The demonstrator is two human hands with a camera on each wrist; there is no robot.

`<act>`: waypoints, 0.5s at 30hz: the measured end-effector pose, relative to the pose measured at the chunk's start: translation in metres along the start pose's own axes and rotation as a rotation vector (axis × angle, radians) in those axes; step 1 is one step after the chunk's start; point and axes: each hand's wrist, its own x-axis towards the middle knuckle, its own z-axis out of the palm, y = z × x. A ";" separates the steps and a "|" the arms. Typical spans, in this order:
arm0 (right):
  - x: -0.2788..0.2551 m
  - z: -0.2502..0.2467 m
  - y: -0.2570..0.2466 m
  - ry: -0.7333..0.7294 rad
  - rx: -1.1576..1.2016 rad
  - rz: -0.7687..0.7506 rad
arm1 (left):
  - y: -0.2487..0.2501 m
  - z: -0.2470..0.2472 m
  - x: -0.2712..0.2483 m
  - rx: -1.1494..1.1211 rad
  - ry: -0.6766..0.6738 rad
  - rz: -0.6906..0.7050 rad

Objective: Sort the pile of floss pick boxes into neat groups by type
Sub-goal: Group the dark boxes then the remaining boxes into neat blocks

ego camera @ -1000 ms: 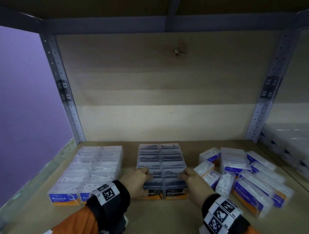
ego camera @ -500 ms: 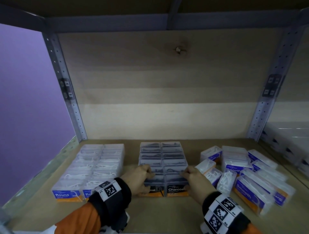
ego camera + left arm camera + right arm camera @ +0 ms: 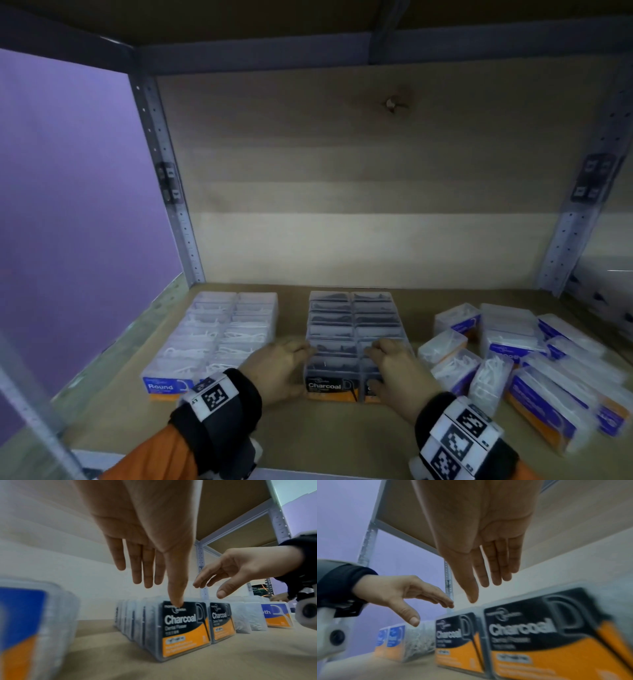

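Observation:
Two neat rows of dark Charcoal boxes (image 3: 352, 329) stand upright in the middle of the shelf. My left hand (image 3: 284, 363) is at their front left, fingers straight. Its thumb tip touches the top of the front Charcoal box (image 3: 185, 627). My right hand (image 3: 394, 370) hovers over the front of the right row (image 3: 547, 639), fingers straight and holding nothing. On the left stands a tidy block of white Round boxes (image 3: 222, 335). A loose pile of Smooth boxes (image 3: 520, 363) with blue and orange labels lies on the right, some of them tilted.
The wooden shelf floor (image 3: 342, 435) is bare in front of the boxes. A wooden back wall (image 3: 359, 205) and metal uprights (image 3: 164, 178) close the bay, and another shelf board sits overhead. More boxes (image 3: 606, 291) show on the neighbouring shelf at far right.
Both hands stay at the front of the Charcoal rows. The right hand has shifted slightly left, over the right row. The boxes have not visibly moved.

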 end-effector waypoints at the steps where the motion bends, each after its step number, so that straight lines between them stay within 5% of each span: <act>1: 0.002 -0.001 -0.008 0.005 0.010 -0.024 | -0.005 -0.001 -0.007 0.009 0.007 -0.015; 15: 0.064 0.021 -0.139 -0.166 -0.037 -0.272 | -0.110 0.007 -0.088 0.031 -0.121 -0.354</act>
